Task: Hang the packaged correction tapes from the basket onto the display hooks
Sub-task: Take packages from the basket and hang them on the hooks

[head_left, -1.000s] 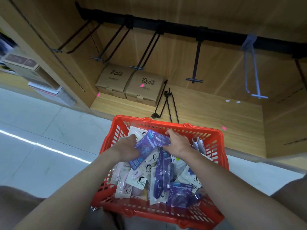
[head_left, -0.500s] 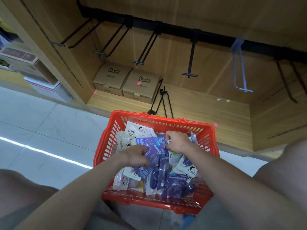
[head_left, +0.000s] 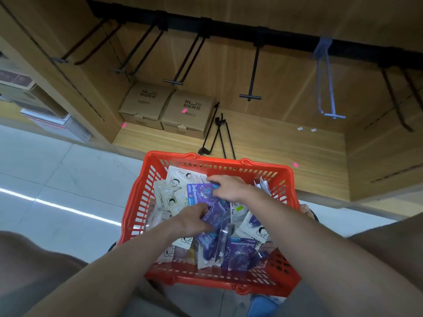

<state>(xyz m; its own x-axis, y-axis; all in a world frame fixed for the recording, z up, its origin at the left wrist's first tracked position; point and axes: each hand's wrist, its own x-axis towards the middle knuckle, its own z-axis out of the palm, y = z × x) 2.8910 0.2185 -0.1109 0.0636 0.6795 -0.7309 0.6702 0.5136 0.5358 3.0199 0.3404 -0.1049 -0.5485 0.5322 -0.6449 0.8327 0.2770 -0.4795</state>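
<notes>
- Wood-panelled shelving bay point(head_left: 274, 138) fills the top of my view, standing on a pale tiled floor point(head_left: 57, 175).
- Across its back runs a black metal rail point(head_left: 229, 33) carrying black wire display hooks point(head_left: 250, 97) — all bare as far as I can see — and one pale grey hook point(head_left: 329, 115) to the right.
- On the wooden base shelf I see two brown cardboard boxes point(head_left: 164, 108) side by side, with a few loose black hooks point(head_left: 217, 136) lying just beside them.
- Right in front of the shelf edge sits the red plastic slatted basket point(head_left: 142, 197), between my knees.
- Inside it lies a jumble of packaged correction tapes point(head_left: 240, 250) — white cards with cartoon prints and purple blister packs, overlapping at all angles.
- My left hand point(head_left: 192, 221) reaches in from the near side, fingers curled onto a purple pack in the middle of the pile; whether it truly pinches it I cannot tell.
- My right hand point(head_left: 231, 187) lies further back, fingers bent over the edge of a flat purple pack point(head_left: 201, 193) near the far wall, holding it.
</notes>
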